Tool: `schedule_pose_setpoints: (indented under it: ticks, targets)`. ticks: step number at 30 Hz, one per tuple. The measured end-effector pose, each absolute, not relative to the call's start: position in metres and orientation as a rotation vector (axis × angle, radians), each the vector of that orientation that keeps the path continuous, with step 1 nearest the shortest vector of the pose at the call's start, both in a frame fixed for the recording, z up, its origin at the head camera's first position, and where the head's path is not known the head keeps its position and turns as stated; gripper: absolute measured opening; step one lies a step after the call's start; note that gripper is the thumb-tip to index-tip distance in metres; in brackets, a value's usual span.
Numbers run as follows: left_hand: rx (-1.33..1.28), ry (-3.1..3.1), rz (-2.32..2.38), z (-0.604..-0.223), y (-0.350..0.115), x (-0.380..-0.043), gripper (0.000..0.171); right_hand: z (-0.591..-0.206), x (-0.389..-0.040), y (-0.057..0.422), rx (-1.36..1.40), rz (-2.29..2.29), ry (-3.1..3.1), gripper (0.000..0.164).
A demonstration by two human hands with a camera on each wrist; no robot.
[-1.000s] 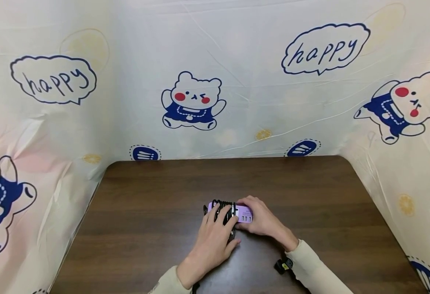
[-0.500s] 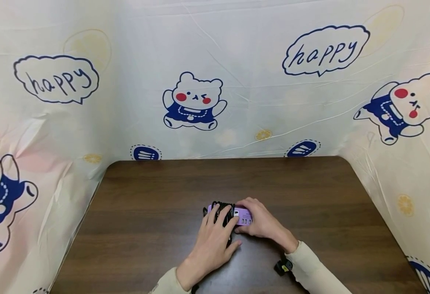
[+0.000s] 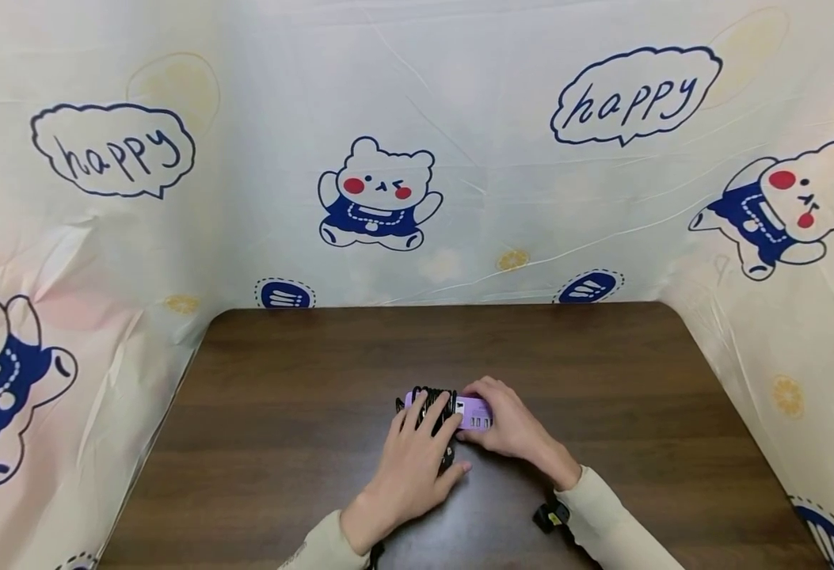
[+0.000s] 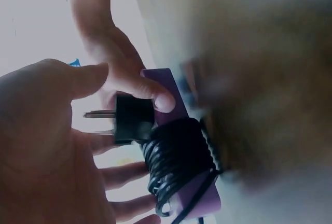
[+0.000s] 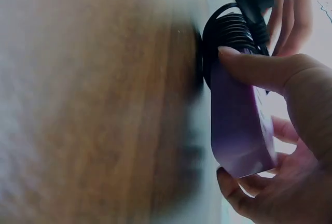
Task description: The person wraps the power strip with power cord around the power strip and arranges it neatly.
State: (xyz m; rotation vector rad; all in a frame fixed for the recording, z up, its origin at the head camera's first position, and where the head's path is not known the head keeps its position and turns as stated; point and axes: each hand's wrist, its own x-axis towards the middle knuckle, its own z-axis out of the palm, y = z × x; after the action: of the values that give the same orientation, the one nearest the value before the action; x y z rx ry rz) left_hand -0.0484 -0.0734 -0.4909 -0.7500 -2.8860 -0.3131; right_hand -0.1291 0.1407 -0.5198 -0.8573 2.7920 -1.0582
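A purple power strip (image 3: 475,413) with USB-type ports along one side is held near the middle of the table. Black cord (image 4: 181,149) is wound several times round its left part. My right hand (image 3: 509,423) grips the bare right end, thumb on one face and fingers round the other. My left hand (image 3: 409,471) lies over the wound cord with its fingers stretched out and spread, its thumb apart. The black two-pin plug (image 4: 134,117) sticks out toward the left palm in the left wrist view. The left fingers cover part of the coil in the head view.
The brown wooden table (image 3: 302,364) has rounded far corners. A pale curtain (image 3: 474,95) printed with bears and "happy" bubbles hangs behind and at both sides. A small black device (image 3: 550,516) sits by the right sleeve.
The power strip dipped slightly toward me and has come back up a little, its ports turning slightly. Both hands keep the same places on it.
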Motion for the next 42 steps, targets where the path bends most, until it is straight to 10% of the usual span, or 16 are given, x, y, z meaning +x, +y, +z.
schedule_pose_setpoints:
  ticks: [42]
  targets:
    - [-0.782, -2.965, -0.502, -0.495, -0.070, -0.051, 0.081, -0.521, -0.122, 0.162, -0.897, -0.939, 2.700, 0.078]
